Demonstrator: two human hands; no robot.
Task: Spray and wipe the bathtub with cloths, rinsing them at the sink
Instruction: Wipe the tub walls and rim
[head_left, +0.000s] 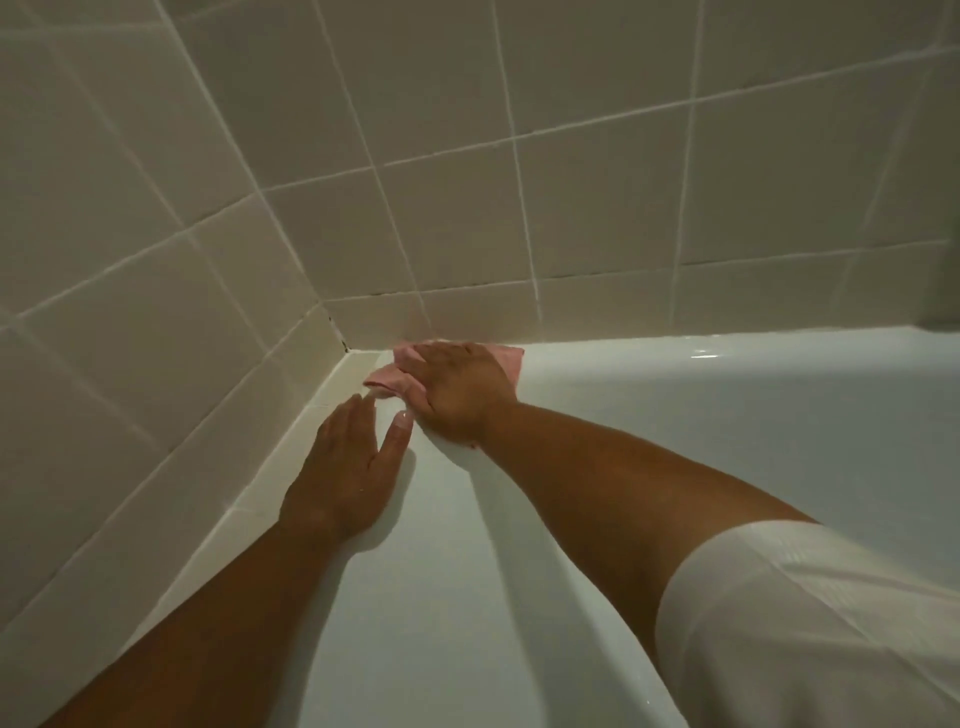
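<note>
A pink cloth (511, 360) lies on the white bathtub (727, 415) rim, right in the far corner where two tiled walls meet. My right hand (460, 387) lies flat on top of the cloth and presses it against the tub; most of the cloth is hidden under the hand. My left hand (345, 467) rests flat on the tub ledge just left of it, fingers straight, thumb spread, holding nothing.
Beige tiled walls (467, 156) with white grout rise behind and to the left of the tub. A dark spot marks the corner joint (343, 343). The tub's inner slope falls away to the right. My white sleeve (810, 623) fills the lower right.
</note>
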